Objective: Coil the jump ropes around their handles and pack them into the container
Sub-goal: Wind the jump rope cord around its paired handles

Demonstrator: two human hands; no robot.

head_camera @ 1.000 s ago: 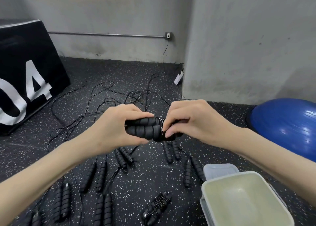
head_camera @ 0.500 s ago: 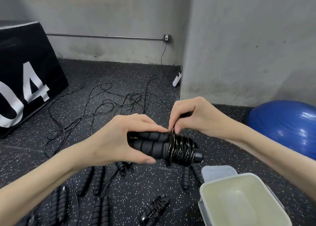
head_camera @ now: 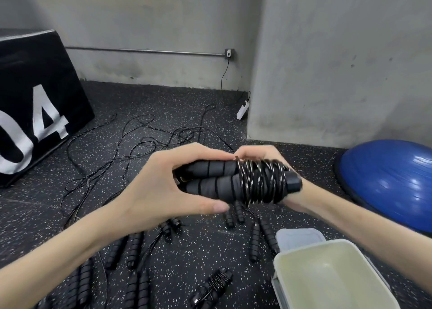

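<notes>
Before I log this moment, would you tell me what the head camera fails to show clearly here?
- Right hand: mostly hidden behind the coiled jump rope; whether it pinches the rope's end cannot be told.
- Container: cut off by the bottom edge, and the right forearm crosses its far corner.
- Lid: partly hidden behind the container.
- Handles on the floor: some covered by the left forearm, so no count.

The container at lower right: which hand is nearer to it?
Right. The right hand sits behind the coiled handles, above the container; the left hand grips their far-left end.
</notes>
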